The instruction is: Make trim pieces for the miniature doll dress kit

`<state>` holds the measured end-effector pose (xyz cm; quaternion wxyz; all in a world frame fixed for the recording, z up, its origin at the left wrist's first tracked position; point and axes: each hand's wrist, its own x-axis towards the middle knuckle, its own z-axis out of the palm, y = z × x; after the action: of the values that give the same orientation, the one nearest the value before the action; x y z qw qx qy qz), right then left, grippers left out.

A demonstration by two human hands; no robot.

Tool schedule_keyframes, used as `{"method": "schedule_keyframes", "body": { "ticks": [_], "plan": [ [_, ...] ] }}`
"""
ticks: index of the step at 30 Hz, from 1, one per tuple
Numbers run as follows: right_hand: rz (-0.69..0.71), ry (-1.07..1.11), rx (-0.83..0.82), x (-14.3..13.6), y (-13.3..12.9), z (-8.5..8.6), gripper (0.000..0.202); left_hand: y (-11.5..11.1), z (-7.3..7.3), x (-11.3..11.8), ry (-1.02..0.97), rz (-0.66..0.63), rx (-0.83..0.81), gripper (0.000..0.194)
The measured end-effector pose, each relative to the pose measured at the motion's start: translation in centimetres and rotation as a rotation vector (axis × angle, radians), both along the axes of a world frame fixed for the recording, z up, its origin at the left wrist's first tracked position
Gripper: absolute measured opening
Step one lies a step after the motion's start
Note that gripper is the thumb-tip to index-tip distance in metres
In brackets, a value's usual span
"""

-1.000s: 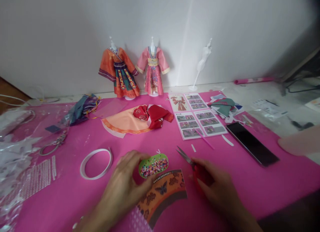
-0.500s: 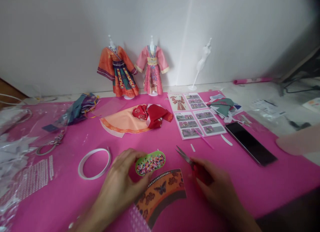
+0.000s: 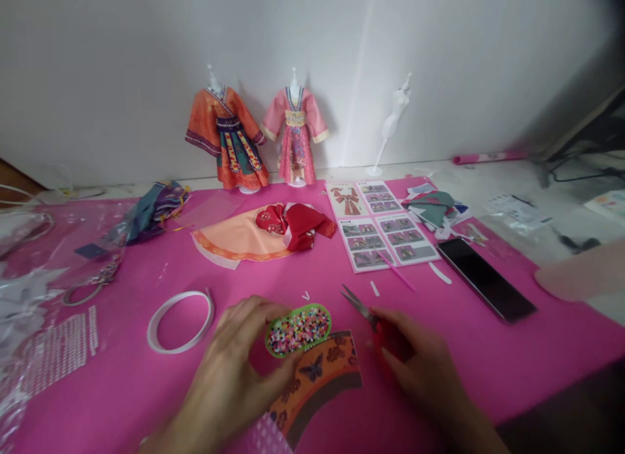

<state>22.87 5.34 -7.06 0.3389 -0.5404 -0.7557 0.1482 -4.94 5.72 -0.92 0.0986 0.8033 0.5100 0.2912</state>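
Note:
My left hand grips the left end of a small green tray of multicoloured beads, between thumb and fingers. The tray overlaps the upper edge of a curved orange fabric piece with a butterfly print and a dark lower band. In my right hand are scissors with red handles, their blades nearly together and pointing up and left. Tiny white scraps lie just beyond the tray, and a white strip lies beyond the scissor tips.
A roll of white tape lies left. Behind are a red-and-peach doll garment, an instruction sheet and a phone. Two dressed doll stands and a bare mannequin stand by the wall. Plastic bags cover the left side.
My left hand has brought the bead tray nearer to me and slightly right, over the fabric's edge. Small white scraps behind it are now uncovered. The right hand with the scissors has barely moved.

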Motion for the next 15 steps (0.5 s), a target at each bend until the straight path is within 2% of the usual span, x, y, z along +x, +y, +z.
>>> {"method": "schedule_keyframes", "body": {
  "ticks": [9,15],
  "plan": [
    [0.007,0.004,0.007,0.09,0.03,-0.22,0.038,0.56,-0.69,-0.42,-0.007,0.043,-0.049,0.031],
    [0.001,-0.013,0.038,0.01,0.0,0.17,0.035,0.29,-0.05,-0.06,-0.003,0.031,-0.02,0.031]
  ]
}}
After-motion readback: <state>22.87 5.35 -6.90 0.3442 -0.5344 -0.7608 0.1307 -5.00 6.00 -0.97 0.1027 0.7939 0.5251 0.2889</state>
